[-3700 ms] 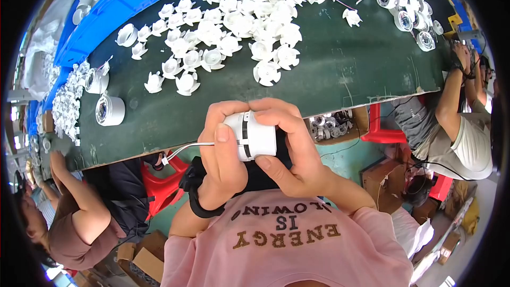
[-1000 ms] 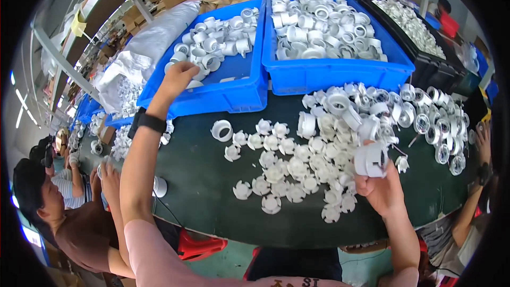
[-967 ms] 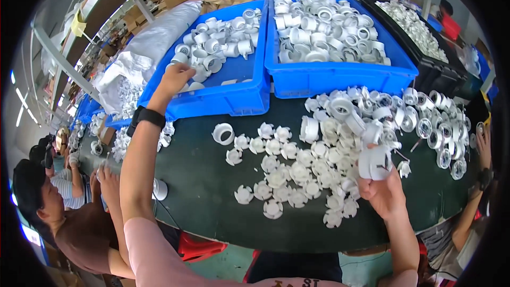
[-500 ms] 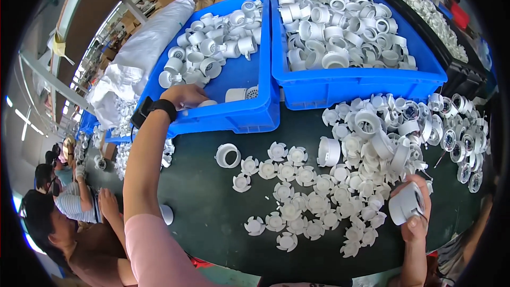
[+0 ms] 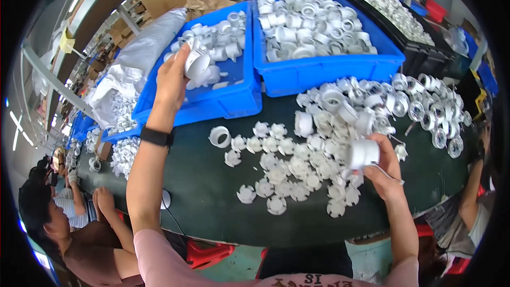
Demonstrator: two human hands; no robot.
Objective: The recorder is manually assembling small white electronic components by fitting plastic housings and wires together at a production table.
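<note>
My left hand (image 5: 171, 82) is raised over the near side of the left blue bin (image 5: 228, 105), its fingers closed on a round white plastic housing (image 5: 197, 65). Further white housings (image 5: 227, 48) lie in that bin behind it. On the right, my right hand (image 5: 387, 172) grips a white plastic cylinder (image 5: 365, 154) on its side, its round wall toward the left. Below and left of this cylinder, a spread of flat white finned discs (image 5: 289, 167) covers part of the dark green table (image 5: 204, 196). A lone white ring (image 5: 220, 136) stands at the left of the discs.
A second blue bin (image 5: 329, 69), heaped with white rings, stands at the back. Beside it is a black crate (image 5: 425, 50) of small white parts. Housings with round metallic-looking faces (image 5: 438, 111) pile up at right. A co-worker (image 5: 64, 234) sits at left, near a white sack (image 5: 151, 40).
My left hand has come up out of the left bin with a white housing. My right hand has moved left and turned its cylinder. The whole view has shifted slightly.
</note>
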